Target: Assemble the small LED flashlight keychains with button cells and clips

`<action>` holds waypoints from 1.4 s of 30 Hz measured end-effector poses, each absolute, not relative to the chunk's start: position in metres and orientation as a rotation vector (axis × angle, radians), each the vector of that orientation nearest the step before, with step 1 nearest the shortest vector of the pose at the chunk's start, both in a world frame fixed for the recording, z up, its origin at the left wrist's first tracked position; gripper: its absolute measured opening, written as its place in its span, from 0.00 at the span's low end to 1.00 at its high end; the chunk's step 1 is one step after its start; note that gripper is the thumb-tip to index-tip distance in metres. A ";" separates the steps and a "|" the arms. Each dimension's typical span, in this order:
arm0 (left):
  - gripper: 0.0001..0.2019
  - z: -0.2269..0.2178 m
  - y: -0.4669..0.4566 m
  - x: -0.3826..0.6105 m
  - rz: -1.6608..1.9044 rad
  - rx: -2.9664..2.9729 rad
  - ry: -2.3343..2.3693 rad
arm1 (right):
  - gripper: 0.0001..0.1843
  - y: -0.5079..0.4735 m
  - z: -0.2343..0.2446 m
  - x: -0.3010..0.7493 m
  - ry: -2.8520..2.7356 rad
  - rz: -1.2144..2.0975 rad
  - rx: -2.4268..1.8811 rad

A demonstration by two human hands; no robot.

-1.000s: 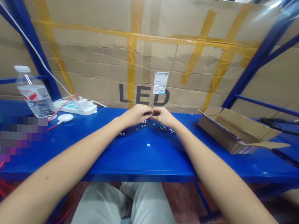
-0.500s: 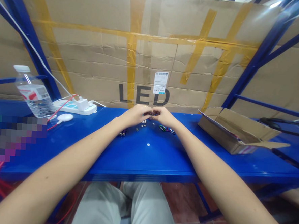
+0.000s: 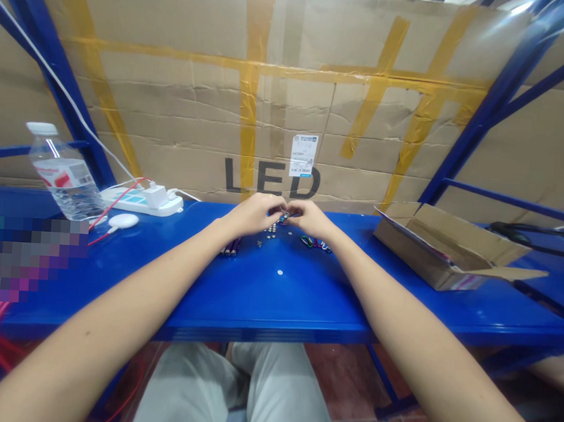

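Note:
My left hand [image 3: 259, 211] and my right hand [image 3: 311, 218] meet over the far half of the blue table, fingers pinched together. Between the fingertips shows a small shiny metal piece [image 3: 285, 216], too small to name; both hands seem closed on it. Just below the hands lie several little silver metal pieces [image 3: 272, 231]. Dark purple tubes with metal ends [image 3: 232, 249] lie beside my left wrist, partly hidden by it. Near my right wrist are several coloured clips resembling carabiners [image 3: 315, 243]. A tiny metal part [image 3: 259, 243] lies apart.
An open cardboard box [image 3: 444, 253] stands on the right. To the left are a water bottle [image 3: 67, 175], a white power strip [image 3: 142, 201] and a round white device [image 3: 123, 221] on a red cable. A large cardboard panel [image 3: 187, 116] rises behind the blue table [image 3: 276, 306].
The fingers have shifted slightly, and more of the small shiny metal piece shows between them. My left forearm has moved a little, uncovering more of the purple tubes.

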State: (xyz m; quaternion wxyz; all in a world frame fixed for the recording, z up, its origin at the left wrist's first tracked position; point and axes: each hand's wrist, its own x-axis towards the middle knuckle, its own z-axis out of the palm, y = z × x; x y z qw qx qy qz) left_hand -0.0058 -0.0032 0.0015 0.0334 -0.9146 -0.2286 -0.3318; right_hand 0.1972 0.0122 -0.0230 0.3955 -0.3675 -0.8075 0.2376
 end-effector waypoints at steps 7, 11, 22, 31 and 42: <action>0.04 0.000 -0.001 -0.005 -0.966 -2.867 -0.791 | 0.12 0.007 -0.018 0.200 -2.082 0.369 -0.933; 0.01 -0.002 0.003 -0.006 -0.907 -2.876 -0.794 | 0.12 0.002 -0.013 0.201 -2.115 0.269 -0.936; 0.03 -0.007 0.005 -0.007 -0.751 -2.766 -0.760 | 0.13 0.000 -0.007 0.202 -2.208 0.109 -0.864; 0.05 -0.006 0.004 -0.008 -0.738 -2.670 -0.760 | 0.18 0.000 -0.001 0.204 -2.247 0.041 -0.806; 0.08 -0.006 0.003 -0.008 -0.717 -2.508 -0.664 | 0.13 0.004 0.000 0.205 -1.893 0.716 -0.779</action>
